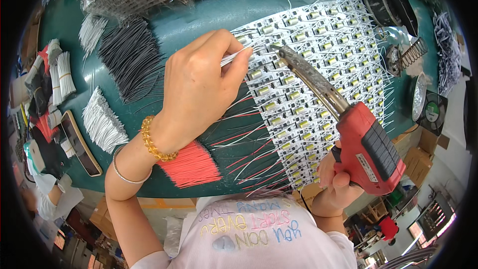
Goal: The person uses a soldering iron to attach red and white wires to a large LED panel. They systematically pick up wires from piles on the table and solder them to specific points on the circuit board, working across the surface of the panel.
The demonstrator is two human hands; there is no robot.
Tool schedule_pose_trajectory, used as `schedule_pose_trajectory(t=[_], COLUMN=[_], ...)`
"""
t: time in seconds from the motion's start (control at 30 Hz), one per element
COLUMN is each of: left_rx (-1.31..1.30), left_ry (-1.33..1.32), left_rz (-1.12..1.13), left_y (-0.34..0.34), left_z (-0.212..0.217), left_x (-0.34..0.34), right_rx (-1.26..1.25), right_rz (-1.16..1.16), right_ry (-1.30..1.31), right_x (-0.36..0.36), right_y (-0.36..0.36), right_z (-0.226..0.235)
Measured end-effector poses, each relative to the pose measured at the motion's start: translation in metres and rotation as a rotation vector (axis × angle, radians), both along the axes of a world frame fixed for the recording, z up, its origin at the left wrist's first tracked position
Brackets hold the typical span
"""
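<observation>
On the green worktable point(199, 25), a large white panel of small circuit boards point(318, 65) is laid out, each board carrying a small metal cylinder and thin wire leads. The left hand point(199, 84) is held above the upper left edge of this panel; its fingers are closed in a pinch on a thin white wire point(234, 57), whose end is pointed toward the boards. The right hand point(336, 182) is wrapped fully around the grip of a red soldering gun point(366, 149), and the long dark tip of the gun is brought close to the pinched wire, just beside the fingertips.

Loose wires are kept in sorted piles on the table, not in boxes: a red bundle point(191, 164) is lying under the left wrist, a black bundle point(129, 57) and white bundles point(102, 122) are placed further left. A coiled metal iron stand point(411, 55) is seen at the right of the panel. A small fan point(432, 112) is standing near the right edge.
</observation>
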State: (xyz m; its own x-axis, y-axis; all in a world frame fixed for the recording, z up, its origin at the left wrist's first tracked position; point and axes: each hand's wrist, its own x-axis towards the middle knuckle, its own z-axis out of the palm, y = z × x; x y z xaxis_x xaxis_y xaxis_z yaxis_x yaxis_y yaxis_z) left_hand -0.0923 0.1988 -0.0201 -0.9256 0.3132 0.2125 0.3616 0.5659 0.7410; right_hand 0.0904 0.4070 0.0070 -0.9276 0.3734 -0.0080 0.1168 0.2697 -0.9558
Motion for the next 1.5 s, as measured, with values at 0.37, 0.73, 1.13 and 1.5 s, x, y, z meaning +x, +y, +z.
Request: schedule_pose_trajectory(t=[0.37, 0.73, 1.13, 1.5], left_rx=[0.012, 0.081, 0.042, -0.052], left_ry=[-0.008, -0.034, -0.085, -0.138], left_rz=[0.010, -0.097, -0.083, -0.125], left_y=[0.001, -0.001, 0.000, -0.002], left_z=[0.001, 0.008, 0.004, 0.013], left_x=[0.001, 0.013, 0.013, 0.009], right_rx=[-0.034, -0.079, 0.006, -0.002], right_rz=[-0.026, -0.086, 0.012, 0.022], right_ry=[0.025, 0.021, -0.009, -0.011], right_x=[0.002, 0.023, 0.033, 0.034], right_y=[-0.002, -0.001, 0.010, 0.012], right_z=[0.001, 0.013, -0.005, -0.007])
